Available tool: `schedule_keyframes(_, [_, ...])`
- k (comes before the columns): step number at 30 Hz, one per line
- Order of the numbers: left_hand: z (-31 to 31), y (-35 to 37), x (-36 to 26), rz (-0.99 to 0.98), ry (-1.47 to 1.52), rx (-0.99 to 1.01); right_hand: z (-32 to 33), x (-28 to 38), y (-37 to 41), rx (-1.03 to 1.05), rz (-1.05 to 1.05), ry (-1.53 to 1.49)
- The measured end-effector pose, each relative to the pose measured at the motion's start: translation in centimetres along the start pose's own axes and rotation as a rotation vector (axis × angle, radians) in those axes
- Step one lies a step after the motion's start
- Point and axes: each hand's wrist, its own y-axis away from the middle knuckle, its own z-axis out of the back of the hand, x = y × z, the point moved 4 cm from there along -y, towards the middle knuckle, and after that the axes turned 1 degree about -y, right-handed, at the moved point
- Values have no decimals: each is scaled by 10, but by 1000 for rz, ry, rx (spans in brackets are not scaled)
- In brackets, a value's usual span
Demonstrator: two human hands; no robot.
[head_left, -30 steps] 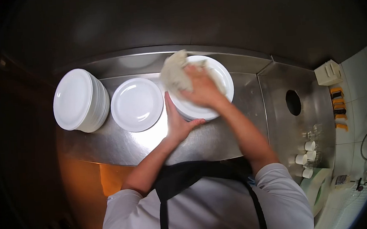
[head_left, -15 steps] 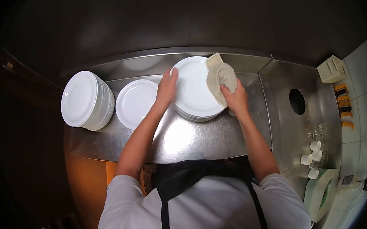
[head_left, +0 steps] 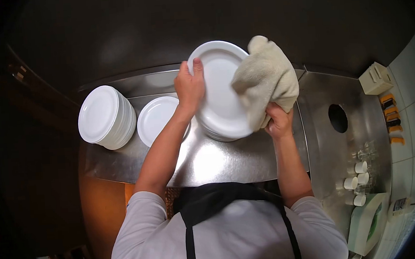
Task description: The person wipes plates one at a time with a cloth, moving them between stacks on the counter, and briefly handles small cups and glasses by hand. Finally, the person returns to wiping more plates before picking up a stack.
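A white plate (head_left: 222, 90) is raised and tilted above a stack of plates (head_left: 216, 136), most of which it hides. My left hand (head_left: 190, 87) grips its left rim, thumb on the upper face and fingers out of sight behind. In my right hand (head_left: 279, 119) is a beige cloth (head_left: 273, 73), bunched and hanging over the plate's right edge. The cloth covers part of the rim and most of my right fingers. Left of my forearm, another white plate (head_left: 157, 118) lies on the metal counter (head_left: 124, 160), partly hidden by the arm.
A tall stack of white plates (head_left: 104, 117) stands at the counter's left end. To the right, a steel surface has a round dark hole (head_left: 338, 118) and several small white cups (head_left: 351, 183) with glasses. A beige box (head_left: 375, 79) sits by the tiled wall.
My left hand has lifted the top plate off the stack and tilted it up. The cloth has opened out and risen with my right hand along the plate's right side.
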Motion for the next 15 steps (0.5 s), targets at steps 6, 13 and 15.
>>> schedule_keyframes(6, [-21, 56, 30, -107, 539, 1, -52, -82, -13, 286, 218, 476])
schedule_keyframes(13, [68, 67, 71, 2, 577, -22, -142, -46, 49, 676, 407, 569])
schedule_keyframes(15, [59, 84, 71, -2, 582, -24, -163, -18, 12, 645, 534, 613])
